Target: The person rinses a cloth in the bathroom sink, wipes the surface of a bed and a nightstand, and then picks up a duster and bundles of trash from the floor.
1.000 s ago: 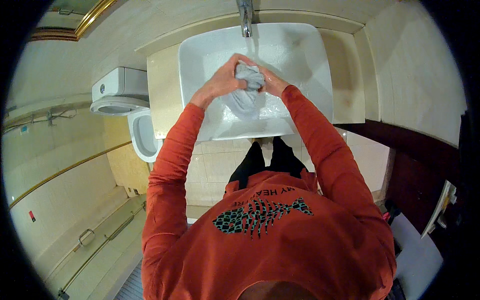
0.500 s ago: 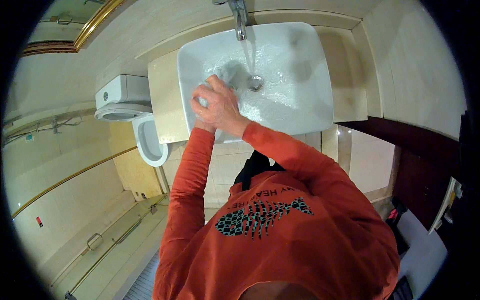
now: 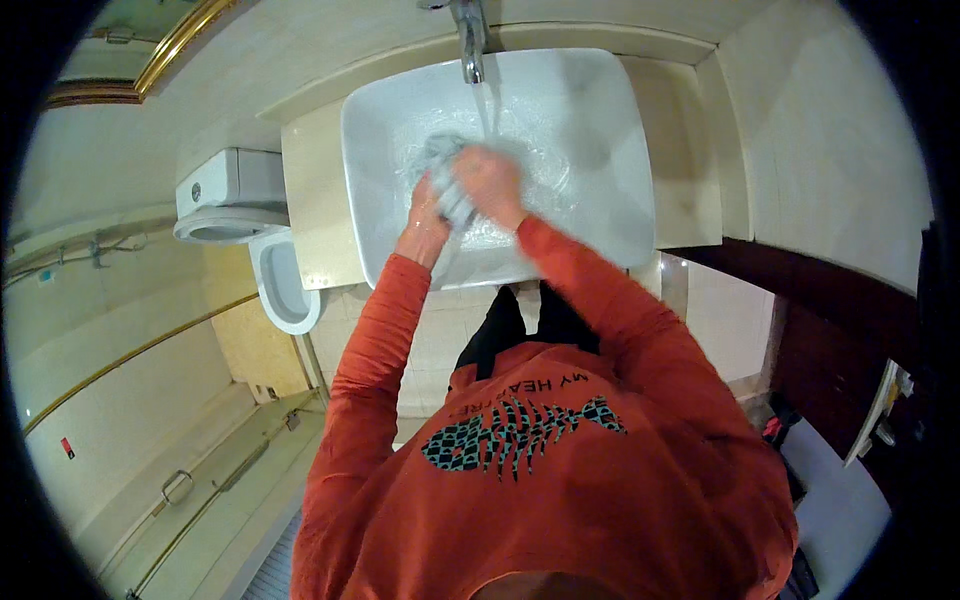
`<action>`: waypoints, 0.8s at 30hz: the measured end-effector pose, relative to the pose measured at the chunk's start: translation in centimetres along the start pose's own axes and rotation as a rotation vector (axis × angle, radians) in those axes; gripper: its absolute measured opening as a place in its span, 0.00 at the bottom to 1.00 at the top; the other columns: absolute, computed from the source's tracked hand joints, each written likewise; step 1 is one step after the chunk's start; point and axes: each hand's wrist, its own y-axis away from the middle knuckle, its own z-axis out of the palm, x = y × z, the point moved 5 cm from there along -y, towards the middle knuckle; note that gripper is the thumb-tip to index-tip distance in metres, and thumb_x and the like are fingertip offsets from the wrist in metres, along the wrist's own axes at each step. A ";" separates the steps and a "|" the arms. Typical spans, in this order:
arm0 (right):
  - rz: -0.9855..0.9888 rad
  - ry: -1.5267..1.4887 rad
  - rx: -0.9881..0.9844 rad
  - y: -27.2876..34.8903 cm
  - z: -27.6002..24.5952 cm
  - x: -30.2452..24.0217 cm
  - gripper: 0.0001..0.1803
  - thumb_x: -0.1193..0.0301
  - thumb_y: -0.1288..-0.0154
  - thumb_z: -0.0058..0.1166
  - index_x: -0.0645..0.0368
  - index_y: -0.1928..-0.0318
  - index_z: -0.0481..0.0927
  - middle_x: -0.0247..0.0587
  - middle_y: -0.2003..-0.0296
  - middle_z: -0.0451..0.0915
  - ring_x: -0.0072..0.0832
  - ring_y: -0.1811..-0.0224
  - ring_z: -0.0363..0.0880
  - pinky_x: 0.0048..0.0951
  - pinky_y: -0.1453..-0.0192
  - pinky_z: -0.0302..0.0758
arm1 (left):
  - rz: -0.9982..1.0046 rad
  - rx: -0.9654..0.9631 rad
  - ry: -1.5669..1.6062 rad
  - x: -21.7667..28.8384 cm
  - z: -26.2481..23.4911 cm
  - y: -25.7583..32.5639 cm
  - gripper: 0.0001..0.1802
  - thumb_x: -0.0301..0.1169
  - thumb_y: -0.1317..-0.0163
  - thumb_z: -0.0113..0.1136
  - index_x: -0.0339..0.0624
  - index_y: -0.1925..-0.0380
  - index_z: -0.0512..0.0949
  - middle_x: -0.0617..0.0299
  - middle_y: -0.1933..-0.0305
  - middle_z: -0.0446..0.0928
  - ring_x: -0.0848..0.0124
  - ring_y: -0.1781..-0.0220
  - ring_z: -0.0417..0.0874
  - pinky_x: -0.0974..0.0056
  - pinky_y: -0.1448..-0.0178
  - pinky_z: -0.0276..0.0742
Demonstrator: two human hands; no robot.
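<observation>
A wet, light grey-blue cloth (image 3: 447, 160) is bunched between my hands, above the white basin (image 3: 620, 200). My left hand (image 3: 428, 215) grips its near left side, with the fingers partly hidden under the folds. Closed over the cloth's right side is my right hand (image 3: 488, 183), smeared by motion. Water runs from the chrome faucet (image 3: 472, 50) just beyond my right hand and splashes into the basin. Both hands are wet, and the drain is hidden behind the right one.
The basin sits on a beige counter (image 3: 318, 190) against a tiled wall. To the left stand a white toilet (image 3: 285, 285) and a glass shower partition with a metal handle (image 3: 177, 487). A gold-framed mirror (image 3: 165, 60) hangs at the upper left. Dark red wood (image 3: 800, 280) lies to the right.
My hands have come apart from their stacked clasp. The right hand has moved right, toward the running water, and more of the cloth shows between the hands.
</observation>
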 end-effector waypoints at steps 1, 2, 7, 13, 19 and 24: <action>0.107 0.016 -0.036 -0.7 -1.0 4.7 0.12 0.64 0.43 0.49 0.59 0.67 0.78 0.45 0.66 0.79 0.41 0.62 0.77 0.40 0.61 0.72 | 0.015 -0.019 -0.043 -0.5 0.9 0.5 0.18 0.38 0.39 0.50 0.44 0.50 0.68 0.60 0.51 0.72 0.68 0.50 0.74 0.61 0.48 0.72; 0.016 0.452 -0.331 -1.8 -1.2 9.7 0.15 0.60 0.40 0.46 0.56 0.63 0.79 0.44 0.56 0.76 0.39 0.54 0.74 0.39 0.57 0.72 | 0.032 -0.043 -0.087 -0.9 1.6 0.6 0.20 0.39 0.39 0.51 0.45 0.48 0.67 0.61 0.48 0.70 0.68 0.48 0.72 0.60 0.46 0.71; 0.160 0.933 -0.451 -2.7 -9.3 9.8 0.27 0.47 0.44 0.47 0.52 0.53 0.78 0.47 0.44 0.67 0.45 0.44 0.67 0.46 0.44 0.65 | 0.018 -0.026 -0.220 0.8 2.1 2.9 0.37 0.43 0.43 0.55 0.51 0.36 0.52 0.57 0.44 0.64 0.63 0.46 0.67 0.56 0.44 0.64; -0.117 0.629 -0.241 0.3 0.2 7.6 0.29 0.53 0.45 0.53 0.52 0.45 0.71 0.48 0.48 0.71 0.41 0.47 0.70 0.46 0.45 0.65 | -0.156 0.538 -0.057 -1.2 -6.1 1.6 0.46 0.51 0.46 0.57 0.50 0.33 0.45 0.52 0.37 0.55 0.46 0.47 0.68 0.47 0.46 0.67; 0.071 -0.393 -0.394 1.5 3.0 -2.5 0.18 0.72 0.48 0.48 0.58 0.53 0.74 0.44 0.57 0.76 0.38 0.59 0.76 0.35 0.57 0.71 | -0.134 -0.141 0.458 -1.7 -5.8 -1.5 0.39 0.52 0.39 0.50 0.47 0.35 0.49 0.53 0.37 0.58 0.61 0.33 0.57 0.53 0.38 0.63; -0.204 -0.439 -0.403 0.9 3.1 -10.1 0.18 0.69 0.48 0.49 0.57 0.54 0.72 0.46 0.57 0.73 0.41 0.55 0.71 0.36 0.51 0.66 | 0.493 -0.839 0.487 -2.5 -8.4 -3.5 0.23 0.42 0.33 0.44 0.46 0.42 0.61 0.60 0.45 0.67 0.68 0.42 0.68 0.61 0.40 0.68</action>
